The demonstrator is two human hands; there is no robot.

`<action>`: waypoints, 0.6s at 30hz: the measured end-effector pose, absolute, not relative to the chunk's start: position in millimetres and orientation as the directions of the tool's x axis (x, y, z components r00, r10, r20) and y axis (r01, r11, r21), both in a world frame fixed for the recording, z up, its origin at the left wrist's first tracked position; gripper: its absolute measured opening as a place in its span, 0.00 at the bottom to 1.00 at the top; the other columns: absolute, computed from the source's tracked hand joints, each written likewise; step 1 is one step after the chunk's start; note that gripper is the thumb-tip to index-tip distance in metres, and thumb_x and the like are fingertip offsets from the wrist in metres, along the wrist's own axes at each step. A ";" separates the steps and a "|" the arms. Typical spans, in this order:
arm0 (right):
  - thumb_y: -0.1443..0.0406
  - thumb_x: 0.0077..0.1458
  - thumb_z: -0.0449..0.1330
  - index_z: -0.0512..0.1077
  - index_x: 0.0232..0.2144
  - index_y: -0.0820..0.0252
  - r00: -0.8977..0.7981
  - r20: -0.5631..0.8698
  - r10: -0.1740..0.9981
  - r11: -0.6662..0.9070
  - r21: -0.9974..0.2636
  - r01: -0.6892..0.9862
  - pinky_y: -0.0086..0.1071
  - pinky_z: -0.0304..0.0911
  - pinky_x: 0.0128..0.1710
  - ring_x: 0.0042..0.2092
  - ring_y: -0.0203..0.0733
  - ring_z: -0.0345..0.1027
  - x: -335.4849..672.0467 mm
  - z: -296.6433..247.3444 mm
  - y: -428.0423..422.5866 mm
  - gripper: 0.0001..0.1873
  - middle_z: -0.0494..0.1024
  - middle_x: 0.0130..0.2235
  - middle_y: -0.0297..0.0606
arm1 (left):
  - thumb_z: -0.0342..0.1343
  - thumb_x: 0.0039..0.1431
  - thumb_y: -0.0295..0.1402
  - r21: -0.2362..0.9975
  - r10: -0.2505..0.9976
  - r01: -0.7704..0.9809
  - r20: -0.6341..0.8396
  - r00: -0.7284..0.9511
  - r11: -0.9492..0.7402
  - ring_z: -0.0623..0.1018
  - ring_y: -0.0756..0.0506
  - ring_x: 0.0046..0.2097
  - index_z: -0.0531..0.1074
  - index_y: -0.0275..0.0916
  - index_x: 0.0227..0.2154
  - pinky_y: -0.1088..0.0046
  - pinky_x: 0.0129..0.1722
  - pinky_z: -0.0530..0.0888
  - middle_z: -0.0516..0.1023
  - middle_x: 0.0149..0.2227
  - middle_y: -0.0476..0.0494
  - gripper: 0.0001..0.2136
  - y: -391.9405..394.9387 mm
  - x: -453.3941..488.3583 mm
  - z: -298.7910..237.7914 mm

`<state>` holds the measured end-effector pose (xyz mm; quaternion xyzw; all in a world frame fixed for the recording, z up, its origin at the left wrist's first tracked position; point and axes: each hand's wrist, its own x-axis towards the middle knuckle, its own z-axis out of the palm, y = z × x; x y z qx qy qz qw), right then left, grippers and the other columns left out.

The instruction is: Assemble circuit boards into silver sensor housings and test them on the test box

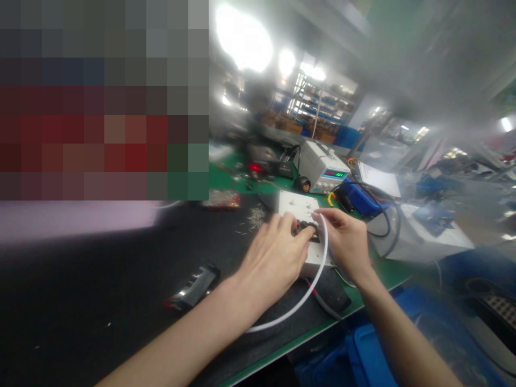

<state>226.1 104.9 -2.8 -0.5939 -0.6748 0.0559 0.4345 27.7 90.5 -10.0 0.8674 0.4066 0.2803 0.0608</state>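
My left hand (278, 244) is closed on a small black part (310, 231), pressing it against a white box (293, 202) with small metal fittings on top. Much of the black part lies hidden under the fingers. My right hand (347, 232) pinches the end of a white cable (324, 252) beside that part. From the fingertips the cable arcs down and passes behind my left forearm. On the dark mat, left of my forearm, lies a black block-shaped part (197, 287) with metal contacts and red wire.
A power supply (324, 166) with a lit green display stands behind the white box. Small metal pins (257, 217) lie scattered on the dark mat (121, 301) near a clear bag (221, 199). Blue bins (363, 349) sit below the table's right edge.
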 end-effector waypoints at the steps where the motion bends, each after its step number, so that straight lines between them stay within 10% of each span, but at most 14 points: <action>1: 0.58 0.64 0.66 0.84 0.41 0.56 0.081 0.518 0.851 0.285 -0.587 0.758 0.32 0.71 0.38 0.36 0.43 0.79 225.9 -3.7 105.3 0.10 0.84 0.39 0.36 | 0.48 0.74 0.34 0.333 0.739 0.672 0.438 0.512 -0.662 0.71 0.36 0.49 0.71 0.47 0.60 0.55 0.48 0.75 0.69 0.51 0.38 0.16 90.4 27.7 -10.3; 18: 0.52 0.64 0.66 0.75 0.42 0.62 0.151 0.443 0.884 0.304 -0.789 0.534 0.31 0.71 0.37 0.39 0.44 0.79 224.7 -21.0 112.5 0.19 0.83 0.39 0.43 | 0.49 0.74 0.34 0.303 0.745 0.701 0.452 0.491 -0.646 0.71 0.34 0.53 0.69 0.42 0.61 0.53 0.49 0.76 0.72 0.52 0.37 0.17 85.4 30.2 -14.4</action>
